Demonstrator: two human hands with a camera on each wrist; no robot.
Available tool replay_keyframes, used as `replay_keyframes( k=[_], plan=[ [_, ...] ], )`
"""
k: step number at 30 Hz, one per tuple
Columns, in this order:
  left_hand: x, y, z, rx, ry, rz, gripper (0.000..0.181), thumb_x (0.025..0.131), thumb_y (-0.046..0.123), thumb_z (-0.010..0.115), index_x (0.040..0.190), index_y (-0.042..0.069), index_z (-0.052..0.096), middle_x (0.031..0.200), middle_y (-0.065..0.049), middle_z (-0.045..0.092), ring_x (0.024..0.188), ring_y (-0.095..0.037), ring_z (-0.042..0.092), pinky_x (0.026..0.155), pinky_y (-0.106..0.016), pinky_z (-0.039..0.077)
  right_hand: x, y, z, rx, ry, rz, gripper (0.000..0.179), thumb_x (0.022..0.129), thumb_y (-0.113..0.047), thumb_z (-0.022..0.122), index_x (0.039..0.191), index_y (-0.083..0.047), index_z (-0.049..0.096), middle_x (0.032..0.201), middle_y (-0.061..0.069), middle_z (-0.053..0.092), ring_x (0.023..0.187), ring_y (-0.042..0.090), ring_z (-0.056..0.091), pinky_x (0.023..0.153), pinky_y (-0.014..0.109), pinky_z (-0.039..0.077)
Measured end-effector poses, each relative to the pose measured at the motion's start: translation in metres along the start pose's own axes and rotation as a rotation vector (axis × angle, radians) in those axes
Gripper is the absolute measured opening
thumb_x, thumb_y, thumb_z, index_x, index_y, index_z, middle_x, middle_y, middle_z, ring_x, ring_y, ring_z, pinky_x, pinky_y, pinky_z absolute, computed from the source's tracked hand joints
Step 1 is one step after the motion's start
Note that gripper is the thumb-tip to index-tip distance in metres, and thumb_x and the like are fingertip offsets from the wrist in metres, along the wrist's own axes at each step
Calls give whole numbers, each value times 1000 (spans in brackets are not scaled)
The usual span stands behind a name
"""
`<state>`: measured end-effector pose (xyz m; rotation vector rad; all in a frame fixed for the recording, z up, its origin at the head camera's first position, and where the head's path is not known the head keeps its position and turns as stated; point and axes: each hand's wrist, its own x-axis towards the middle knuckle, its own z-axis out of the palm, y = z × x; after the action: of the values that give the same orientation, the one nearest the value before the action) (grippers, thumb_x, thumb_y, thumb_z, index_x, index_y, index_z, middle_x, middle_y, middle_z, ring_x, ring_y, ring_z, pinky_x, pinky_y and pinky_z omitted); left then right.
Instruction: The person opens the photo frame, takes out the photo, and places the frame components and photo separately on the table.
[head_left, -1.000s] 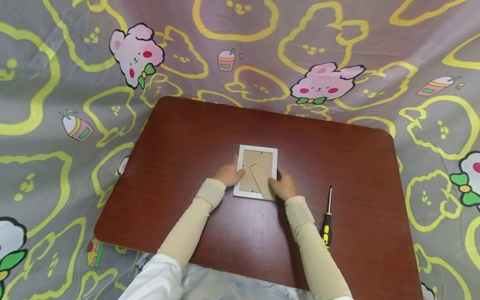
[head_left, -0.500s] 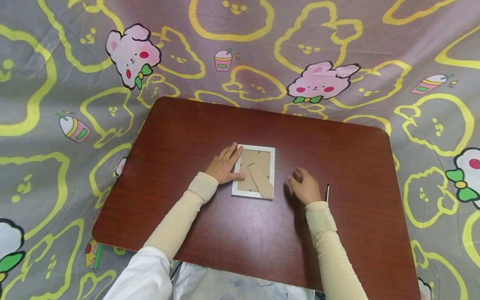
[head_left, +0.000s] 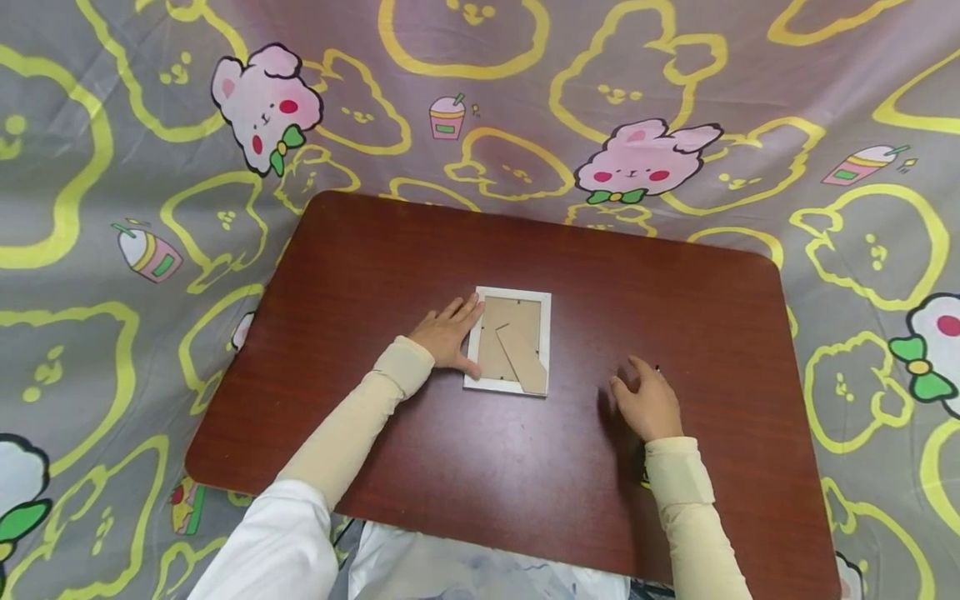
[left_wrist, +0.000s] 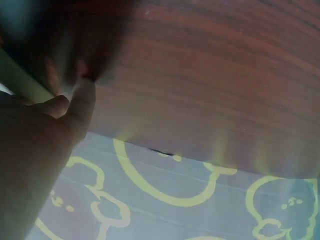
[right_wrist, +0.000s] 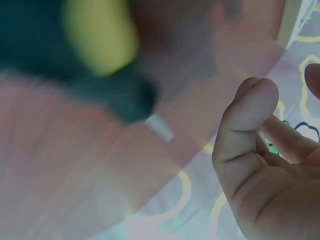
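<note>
A small picture frame (head_left: 492, 343) with a white border lies back side up on the table, its brown backing and fold-out stand showing. My left hand (head_left: 441, 337) rests along its left side, fingers spread and straight, the thumb on the lower left border. To the right, my right hand (head_left: 649, 403) hovers with loosely bent fingers and holds nothing. Below it lies a screwdriver (right_wrist: 100, 35) with a black and yellow handle, blurred and close in the right wrist view. In the head view the hand and wrist hide most of it.
The reddish-brown table (head_left: 375, 267) has rounded corners. A grey cloth (head_left: 525, 108) printed with yellow outlines and pink rabbits hangs around its back and sides.
My right hand has let go of the picture frame and moved right and nearer, over the screwdriver. The left hand's fingers have straightened along the picture frame's side.
</note>
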<state>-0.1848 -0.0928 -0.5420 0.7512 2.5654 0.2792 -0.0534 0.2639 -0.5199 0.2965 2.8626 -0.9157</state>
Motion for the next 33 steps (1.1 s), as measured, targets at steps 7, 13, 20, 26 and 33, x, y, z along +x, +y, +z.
replay_keyframes(
  k=[7, 13, 20, 26, 33],
  plan=[
    [6, -7, 5, 38, 14, 16, 140, 63, 82, 72, 164, 20, -3, 168, 2, -11, 153, -28, 6, 114, -61, 22, -22, 21, -3, -88, 68, 104, 52, 97, -28, 60, 132, 9, 51, 115, 36, 55, 103, 54, 55, 83, 64, 43],
    [7, -7, 6, 45, 10, 16, 140, 63, 82, 72, 163, 20, -4, 167, 1, -13, 153, -29, 7, 113, -58, 25, -32, 33, 3, -132, 75, 161, 56, 92, -30, 65, 116, 16, 45, 101, 40, 52, 92, 61, 55, 75, 66, 43],
    [3, -2, 3, 42, -24, 7, 139, 66, 78, 74, 163, 18, -5, 167, 0, -13, 153, -30, 6, 114, -59, 23, -47, 38, 8, -162, -23, 243, 68, 91, -44, 69, 103, 17, 43, 93, 42, 53, 83, 62, 57, 70, 66, 45],
    [4, -1, 4, 49, -35, -6, 138, 67, 78, 73, 163, 19, -7, 166, 1, -17, 153, -29, 4, 115, -58, 21, -61, 41, 11, -199, -54, 257, 72, 91, -50, 69, 101, 18, 47, 88, 39, 55, 79, 57, 59, 69, 65, 47],
    [4, -1, 3, 39, -50, -9, 139, 66, 78, 73, 163, 19, -8, 166, 1, -18, 154, -29, 2, 116, -59, 18, -68, 47, 21, -184, 30, 227, 51, 96, -33, 60, 108, 16, 51, 91, 40, 55, 83, 60, 58, 71, 67, 44]
  ],
)
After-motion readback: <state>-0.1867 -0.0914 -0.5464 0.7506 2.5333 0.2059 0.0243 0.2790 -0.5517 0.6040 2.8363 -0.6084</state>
